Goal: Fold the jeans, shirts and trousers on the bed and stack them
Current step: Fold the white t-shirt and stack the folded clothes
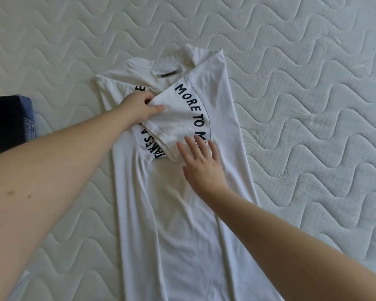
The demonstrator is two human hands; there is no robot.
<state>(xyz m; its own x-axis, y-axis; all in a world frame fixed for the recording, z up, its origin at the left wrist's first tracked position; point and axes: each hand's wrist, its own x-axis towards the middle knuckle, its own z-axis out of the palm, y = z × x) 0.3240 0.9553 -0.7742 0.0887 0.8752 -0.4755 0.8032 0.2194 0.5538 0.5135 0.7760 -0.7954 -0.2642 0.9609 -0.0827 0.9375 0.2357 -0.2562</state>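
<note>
You've got the white shirt (182, 213) spread lengthwise on the bed (313, 83), collar at the far end, its right side already turned in over the middle so the curved black lettering runs across the panel. Your left hand (139, 105) has its grip clamped on the corner of the folded-over sleeve (172, 120), thumb on top and fingers tucked underneath, while your right hand (204, 166) lies flat with fingers spread, pressing the cloth just below that sleeve. Here's the risk: the fabric is thin and loose, and there are already soft creases running down the body, so if you drag the sleeve corner across without that flat hand holding firm, I'd expect the whole turned-in panel to slide and the edge to go crooked. Lift the pressing hand too early and the fold could spring open; tug hard and the collar end may bunch toward you. The left side still lies unfolded, so an uneven first fold would likely carry through to the finished packet. At the left edge of the bed sits some dark blue denim, the jeans (9, 124), well apart from the shirt. No containers in sight, nothing boxed or binned.
</note>
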